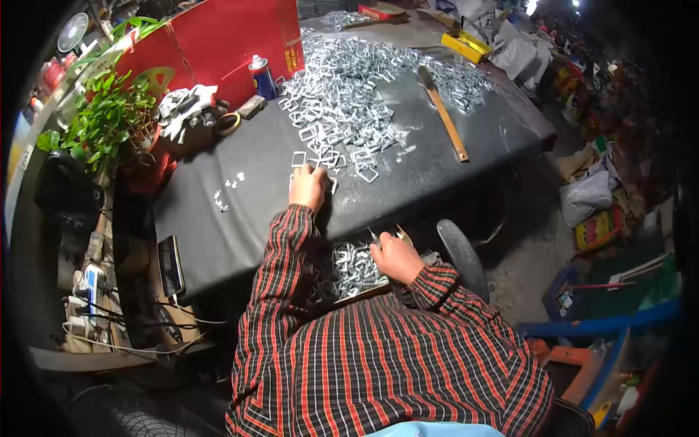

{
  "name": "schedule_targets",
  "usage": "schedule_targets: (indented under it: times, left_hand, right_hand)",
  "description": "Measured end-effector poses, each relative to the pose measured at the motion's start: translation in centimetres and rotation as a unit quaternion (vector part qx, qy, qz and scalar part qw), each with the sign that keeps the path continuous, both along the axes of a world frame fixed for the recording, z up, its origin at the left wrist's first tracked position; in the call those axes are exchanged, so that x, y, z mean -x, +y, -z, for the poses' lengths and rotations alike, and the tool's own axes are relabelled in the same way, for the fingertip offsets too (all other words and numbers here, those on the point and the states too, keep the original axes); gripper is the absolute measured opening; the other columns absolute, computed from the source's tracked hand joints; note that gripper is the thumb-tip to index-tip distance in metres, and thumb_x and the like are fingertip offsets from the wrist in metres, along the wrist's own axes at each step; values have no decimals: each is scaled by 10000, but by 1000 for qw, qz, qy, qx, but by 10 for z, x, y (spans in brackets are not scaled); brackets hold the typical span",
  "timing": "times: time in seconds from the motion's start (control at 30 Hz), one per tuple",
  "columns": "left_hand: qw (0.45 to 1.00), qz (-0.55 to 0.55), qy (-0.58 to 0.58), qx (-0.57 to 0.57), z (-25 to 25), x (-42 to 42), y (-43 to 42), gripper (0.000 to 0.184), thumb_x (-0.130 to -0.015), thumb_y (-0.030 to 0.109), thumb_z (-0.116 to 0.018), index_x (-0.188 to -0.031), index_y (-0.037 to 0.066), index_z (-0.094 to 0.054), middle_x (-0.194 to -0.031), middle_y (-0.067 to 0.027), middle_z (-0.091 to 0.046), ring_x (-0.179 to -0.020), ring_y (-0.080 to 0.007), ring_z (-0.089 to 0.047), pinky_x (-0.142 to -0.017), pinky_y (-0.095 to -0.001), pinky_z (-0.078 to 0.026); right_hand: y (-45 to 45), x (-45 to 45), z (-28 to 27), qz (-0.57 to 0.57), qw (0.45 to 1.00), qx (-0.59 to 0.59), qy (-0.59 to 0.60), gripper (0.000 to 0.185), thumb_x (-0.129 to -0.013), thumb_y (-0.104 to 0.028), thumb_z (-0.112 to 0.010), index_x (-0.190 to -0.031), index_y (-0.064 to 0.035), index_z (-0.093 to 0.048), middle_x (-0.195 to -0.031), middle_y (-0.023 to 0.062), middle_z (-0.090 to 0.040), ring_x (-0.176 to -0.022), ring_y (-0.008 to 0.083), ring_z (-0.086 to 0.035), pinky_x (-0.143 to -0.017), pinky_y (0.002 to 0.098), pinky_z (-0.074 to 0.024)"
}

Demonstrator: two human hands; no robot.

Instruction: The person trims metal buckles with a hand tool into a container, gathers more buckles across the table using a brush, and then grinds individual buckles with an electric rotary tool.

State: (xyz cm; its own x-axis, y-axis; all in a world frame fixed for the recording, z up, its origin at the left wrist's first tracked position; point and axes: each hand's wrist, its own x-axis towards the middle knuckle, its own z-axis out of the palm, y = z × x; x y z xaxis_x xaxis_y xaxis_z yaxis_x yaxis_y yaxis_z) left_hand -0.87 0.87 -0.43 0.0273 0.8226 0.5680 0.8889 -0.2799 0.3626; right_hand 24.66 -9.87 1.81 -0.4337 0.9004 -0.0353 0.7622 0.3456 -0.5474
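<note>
Fingers (303, 173) of the left hand (307, 190) bend close together at the near edge of the shiny metal loops (342, 95) on the black table (226, 247); I can't tell if they pinch one. The right hand (400, 258) curls almost closed by a box (365, 293) of metal bits (352, 269), its hold hidden.

Left fingers (316, 175) touch metal loops (342, 95) on the black table (247, 186), 1 brush (443, 117) lying farther right.
</note>
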Motion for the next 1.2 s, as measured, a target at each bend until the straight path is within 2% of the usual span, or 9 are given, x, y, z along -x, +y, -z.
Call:
schedule_targets:
  times: [0.07,0.1,0.2,0.33,0.4,0.6,0.77,1.03,1.2]
  left_hand:
    - [997,-14,4,72,6,-7,-9,257,-825,74,-674,-1077,120,-663,-889,-131,-614,-933,-332,-586,-751,-433,-491]
    - [997,-13,7,73,9,-9,-14,257,-825,74,-674,-1077,120,-663,-889,-131,-614,-933,-332,-586,-751,-433,-491]
    - [999,18,-41,-11,7,-25,-45,227,-836,75,-667,-1057,130,-667,-909,-116,-605,-922,-316,-586,-715,-435,-479]
    - [995,95,-1,-27,2,-49,-95,266,-831,65,-664,-1087,135,-669,-877,-94,-584,-874,-296,-581,-698,-425,-463]
    - [995,93,-5,-26,1,-49,-101,290,-822,61,-666,-1101,140,-669,-862,-90,-574,-856,-292,-575,-703,-420,-461]
    - [993,113,-3,-24,9,-46,-106,422,-777,42,-674,-1179,169,-663,-837,-75,-542,-807,-284,-544,-729,-406,-454]
    - [994,110,-7,-15,9,-47,-108,431,-774,33,-666,-1178,181,-669,-841,-80,-539,-811,-285,-544,-731,-408,-456]
    - [991,132,-37,-7,6,-43,-107,441,-771,6,-655,-1169,196,-677,-809,-83,-518,-792,-287,-531,-724,-399,-461]
    - [992,119,-38,25,3,-42,-109,452,-768,1,-654,-1173,198,-677,-797,-82,-511,-785,-288,-524,-722,-396,-461]
  right_hand:
    - [2,-2,3,6,1000,1,1,347,-935,-269,-557,-870,71,-543,-747,296,-648,-740,451,-657,-680,514,-531]
    - [3,-2,4,8,1000,3,3,347,-935,-269,-557,-870,71,-543,-747,296,-648,-740,451,-657,-680,514,-531]
    - [2,-2,8,1,1000,-1,5,351,-934,-273,-559,-866,71,-543,-740,296,-647,-729,450,-659,-674,511,-533]
    - [2,8,5,-14,1000,4,-16,340,-928,-271,-568,-869,63,-550,-741,283,-654,-726,440,-668,-676,506,-537]
    - [4,16,-2,-11,1000,6,-26,337,-927,-272,-568,-871,60,-555,-743,279,-657,-725,436,-670,-677,506,-539]
    - [15,31,-9,-11,997,-26,-67,325,-926,-278,-566,-871,42,-578,-754,263,-669,-720,418,-681,-674,509,-544]
    - [23,30,0,4,997,-13,-73,334,-928,-285,-560,-873,43,-579,-749,262,-668,-712,415,-681,-659,507,-544]
    - [19,29,-17,-12,997,-39,-63,325,-929,-279,-551,-884,42,-572,-740,258,-666,-713,413,-682,-651,498,-548]
    - [7,43,-14,-44,998,-29,-44,324,-914,-270,-570,-845,47,-565,-741,264,-657,-683,434,-662,-643,523,-532]
